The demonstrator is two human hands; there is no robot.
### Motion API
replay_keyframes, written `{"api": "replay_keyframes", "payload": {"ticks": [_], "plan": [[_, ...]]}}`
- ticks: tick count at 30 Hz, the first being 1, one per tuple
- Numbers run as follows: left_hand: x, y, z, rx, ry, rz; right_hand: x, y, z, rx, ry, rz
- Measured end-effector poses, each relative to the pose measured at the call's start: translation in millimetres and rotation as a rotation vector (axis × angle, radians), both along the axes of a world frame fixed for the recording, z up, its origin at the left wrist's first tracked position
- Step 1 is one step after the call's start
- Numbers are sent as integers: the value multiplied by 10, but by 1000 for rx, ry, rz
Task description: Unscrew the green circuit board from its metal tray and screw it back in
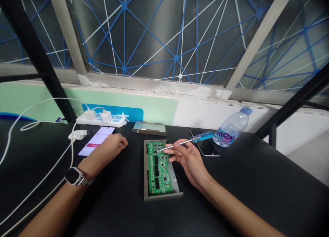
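My right hand [185, 157] is closed on a blue-handled screwdriver [191, 140]. Its metal tip rests on the upper part of a green circuit board [158, 169] that lies in an opened grey metal case [174, 182] on the black table. My left hand [111, 146], with a watch [74, 176] on the wrist, lies to the left of the case. Its fingers are curled into a loose fist beside a lit phone [95, 140], and nothing shows in them.
The grey case lid [149, 128] lies behind the board. A white power strip [101, 119] with plugs and white cables [38, 185] sits at the back left. A tilted water bottle [231, 128] and a dark phone [207, 147] lie to the right. The table edge [303, 168] falls away on the right.
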State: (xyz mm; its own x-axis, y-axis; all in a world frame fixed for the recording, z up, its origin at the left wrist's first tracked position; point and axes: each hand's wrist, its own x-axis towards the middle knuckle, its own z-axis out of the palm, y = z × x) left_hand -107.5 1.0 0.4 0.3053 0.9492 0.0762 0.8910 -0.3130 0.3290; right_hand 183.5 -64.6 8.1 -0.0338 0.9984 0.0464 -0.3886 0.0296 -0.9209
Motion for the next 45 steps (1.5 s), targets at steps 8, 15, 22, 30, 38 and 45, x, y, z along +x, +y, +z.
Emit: {"api": "replay_keyframes", "payload": {"ticks": [8,15,22,30,38,45], "plan": [[6,5,31,-39,-21,42,0,0,-8,13,-11,2],[-27,22,22,-115,-118,66,6,-1,-25,23,-19,-2],[100,-138,153,109,-100,-3,119,71,68,64,-128,-30],[838,-525,137,11,29,86,403,186,96,194,-995,-88],[1055,-342,163,-6,115,53,397,117,53,107,-1670,-6],[1003,-303,90,-11,60,80,330,34,66,82,-1924,8]]}}
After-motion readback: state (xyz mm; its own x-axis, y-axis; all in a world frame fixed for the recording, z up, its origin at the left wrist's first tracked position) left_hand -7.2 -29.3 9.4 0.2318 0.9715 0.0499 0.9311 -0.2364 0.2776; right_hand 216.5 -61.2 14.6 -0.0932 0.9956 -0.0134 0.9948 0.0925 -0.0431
